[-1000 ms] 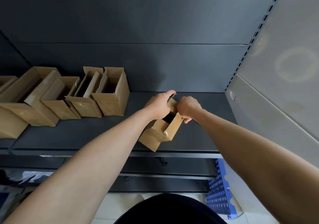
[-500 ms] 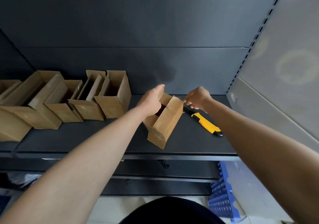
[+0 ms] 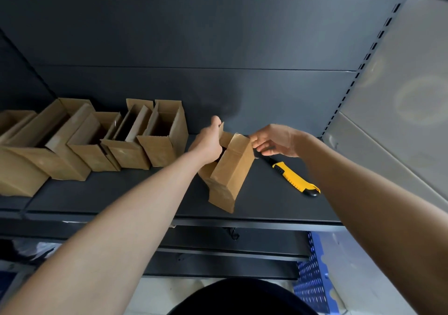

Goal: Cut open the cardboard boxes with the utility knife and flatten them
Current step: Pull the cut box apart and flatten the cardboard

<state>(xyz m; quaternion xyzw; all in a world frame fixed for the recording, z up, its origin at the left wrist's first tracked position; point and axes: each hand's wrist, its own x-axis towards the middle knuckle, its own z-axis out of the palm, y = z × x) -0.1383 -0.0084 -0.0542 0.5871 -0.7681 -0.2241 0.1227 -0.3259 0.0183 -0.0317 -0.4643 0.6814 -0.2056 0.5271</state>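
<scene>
A small brown cardboard box (image 3: pixel 229 171) stands tilted on the dark shelf (image 3: pixel 135 193), its top flaps open. My left hand (image 3: pixel 208 142) grips the box's left side and flap. My right hand (image 3: pixel 276 142) pinches the upper right edge of the box with its fingertips. A yellow and black utility knife (image 3: pixel 294 178) lies on the shelf just right of the box, under my right hand, touched by neither hand.
Several opened cardboard boxes (image 3: pixel 164 135) stand in a row along the shelf's left half. A grey side panel (image 3: pixel 388 132) closes the shelf on the right. A blue perforated crate (image 3: pixel 312 273) sits on the floor below right.
The knife left my right hand and now lies on the shelf. Both hands moved apart to the box's sides, and the box stands more upright with its top pulled wider.
</scene>
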